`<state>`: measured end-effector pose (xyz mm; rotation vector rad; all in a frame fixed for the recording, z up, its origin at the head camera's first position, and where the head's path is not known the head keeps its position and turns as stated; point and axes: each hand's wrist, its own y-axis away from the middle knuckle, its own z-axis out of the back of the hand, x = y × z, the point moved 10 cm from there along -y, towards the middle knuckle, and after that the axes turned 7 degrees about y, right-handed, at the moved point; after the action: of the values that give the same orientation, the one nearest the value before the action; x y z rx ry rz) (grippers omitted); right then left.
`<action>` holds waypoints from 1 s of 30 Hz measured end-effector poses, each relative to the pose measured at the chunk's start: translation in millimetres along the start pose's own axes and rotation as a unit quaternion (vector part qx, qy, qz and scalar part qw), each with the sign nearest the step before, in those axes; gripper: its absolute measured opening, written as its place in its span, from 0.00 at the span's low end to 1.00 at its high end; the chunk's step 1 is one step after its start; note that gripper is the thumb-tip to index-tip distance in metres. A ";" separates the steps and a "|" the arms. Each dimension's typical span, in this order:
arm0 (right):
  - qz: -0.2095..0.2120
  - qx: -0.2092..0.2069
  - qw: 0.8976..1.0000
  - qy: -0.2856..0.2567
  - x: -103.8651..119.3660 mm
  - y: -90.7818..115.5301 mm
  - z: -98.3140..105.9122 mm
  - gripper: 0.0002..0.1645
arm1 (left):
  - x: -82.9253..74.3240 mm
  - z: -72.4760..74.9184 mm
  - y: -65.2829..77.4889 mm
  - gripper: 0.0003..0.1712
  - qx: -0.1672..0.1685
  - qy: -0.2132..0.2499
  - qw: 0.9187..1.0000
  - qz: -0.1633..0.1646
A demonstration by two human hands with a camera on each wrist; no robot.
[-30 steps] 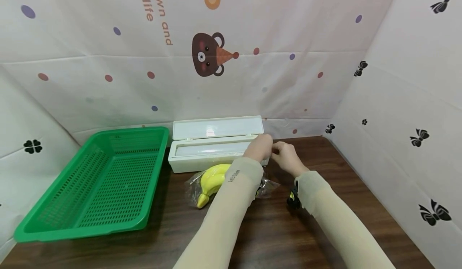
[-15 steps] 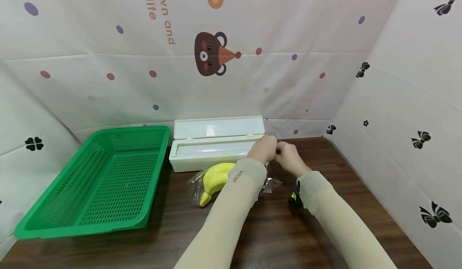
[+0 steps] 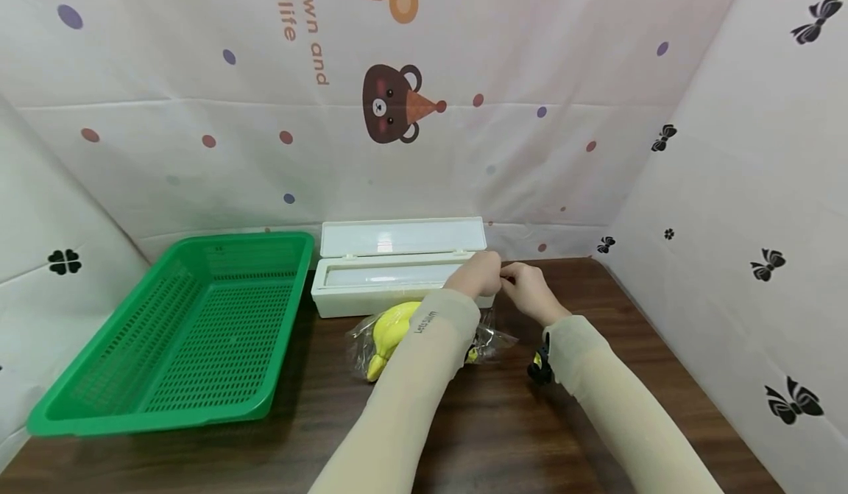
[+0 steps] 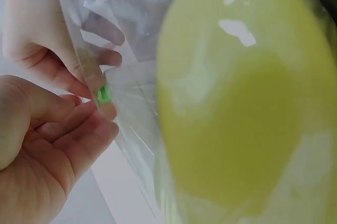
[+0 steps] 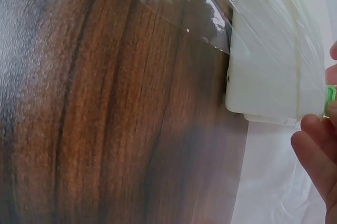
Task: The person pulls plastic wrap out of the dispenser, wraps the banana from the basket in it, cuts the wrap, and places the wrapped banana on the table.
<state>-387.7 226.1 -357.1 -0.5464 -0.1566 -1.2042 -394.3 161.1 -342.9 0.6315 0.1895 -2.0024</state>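
A long white plastic-wrap dispenser box (image 3: 371, 304) lies at the back of the table with its lid up. Both hands meet at its right end. In the left wrist view a small green piece (image 4: 103, 93) sits at the edge of the clear film, pinched by fingertips of the right hand (image 3: 528, 291). My left hand (image 3: 478, 274) has its fingers curled, its fingertips right beside that green piece and the film edge; what it grips, I cannot tell. Clear film (image 3: 497, 341) surrounds a bunch of yellow bananas (image 3: 391, 332), partly hidden under the left forearm.
A green perforated basket (image 3: 265, 376) stands on the left of the dark wooden table (image 3: 503, 435). Behind it all hangs a white printed wall sheet (image 3: 517, 163); another bounds the right side. A small black-and-yellow device (image 3: 539, 361) hangs under the right wrist.
The left hand first shifts slightly right toward the right hand, then back left. The right hand stays nearly in place. Box, bananas and basket keep their places; the head view shifts slightly.
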 end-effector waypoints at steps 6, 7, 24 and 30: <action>-0.004 0.006 1.000 0.007 -0.3 -0.3 -2.0 0.13 | 3.3 0.3 1.0 0.11 0.018 0.013 1.000 -0.001; -0.005 0.008 1.000 0.007 -0.6 -0.3 -2.2 0.13 | 3.3 0.5 1.2 0.11 0.021 0.011 1.000 -0.002; -0.026 0.019 0.999 0.005 -1.9 -4.1 -5.0 0.13 | 13.5 9.0 6.9 0.13 0.035 -0.028 0.999 0.001; -0.041 0.034 0.999 0.001 -5.7 -3.5 -5.8 0.13 | 26.3 21.8 11.9 0.22 0.017 -0.009 1.000 0.000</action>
<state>-393.9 227.3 -363.3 -0.4839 -0.2200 -1.2743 -401.6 126.3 -336.1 0.6347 0.1442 -2.0148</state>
